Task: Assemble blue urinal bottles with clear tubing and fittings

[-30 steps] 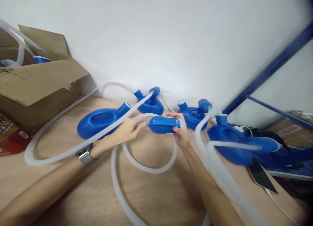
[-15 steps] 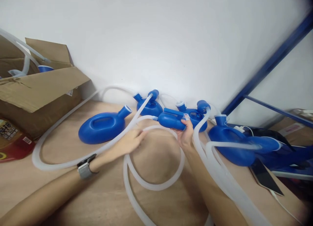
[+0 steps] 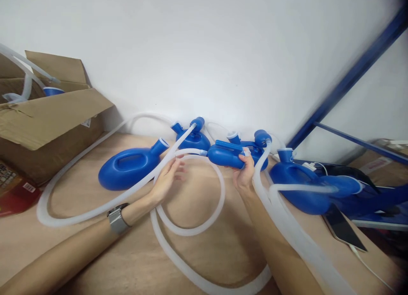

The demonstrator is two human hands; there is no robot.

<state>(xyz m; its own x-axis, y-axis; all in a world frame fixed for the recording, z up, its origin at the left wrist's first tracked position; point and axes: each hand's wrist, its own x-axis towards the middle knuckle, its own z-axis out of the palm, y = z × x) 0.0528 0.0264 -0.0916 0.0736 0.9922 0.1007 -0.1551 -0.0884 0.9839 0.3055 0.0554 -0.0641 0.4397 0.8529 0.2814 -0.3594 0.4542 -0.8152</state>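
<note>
My right hand is closed around a blue plastic urinal funnel with a slim handle along its top. A translucent white hose runs from the funnel's left end. My left hand is open beside the hose, fingers apart and palm turned toward the loop; whether the thumb touches the hose I cannot tell. Left of that hand lies a blue urinal bottle with an uncapped white-rimmed neck. Behind the funnel, a second bottle and a third bottle carry funnels with hoses.
An open cardboard box holds more hoses and a blue part at the left. Near it stands a red and yellow container. At right are another blue bottle, a phone on a cable and a blue metal frame.
My left hand has turned and its fingers have spread near the hose. The hose loop has shifted left. My right hand still holds the funnel, and the view has moved slightly.
</note>
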